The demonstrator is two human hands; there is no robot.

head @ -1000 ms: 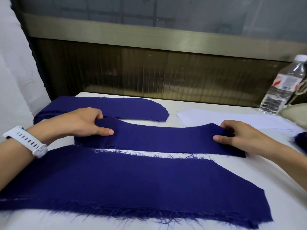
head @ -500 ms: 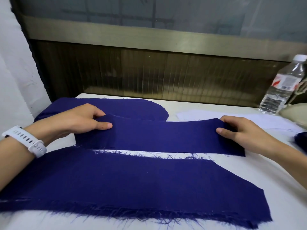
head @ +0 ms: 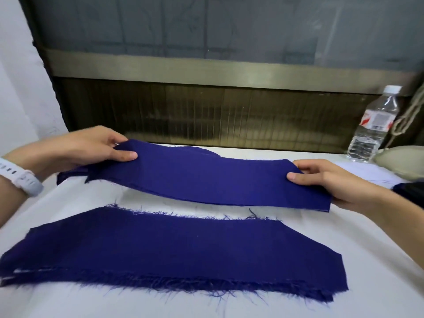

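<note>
**A:** Hanging over the white tabletop (head: 344, 283), just beyond the big frayed navy panel (head: 172, 253), the navy fabric strip (head: 206, 177) sags in the middle. If it dips lower, I reckon it snags those loose threads.

**B:** And the hold?

**A:** The left grip (head: 91, 148) pinches one end, thumb on top, and the right grip (head: 332, 180) pinches the other. Only the ends are held, so the layers could slide out of line.

**B:** How does the strip look?

**A:** It's long and gently curved, deep navy, with cleanly cut edges. It seems to be several layers thick, and it's held up a little slack.
</note>
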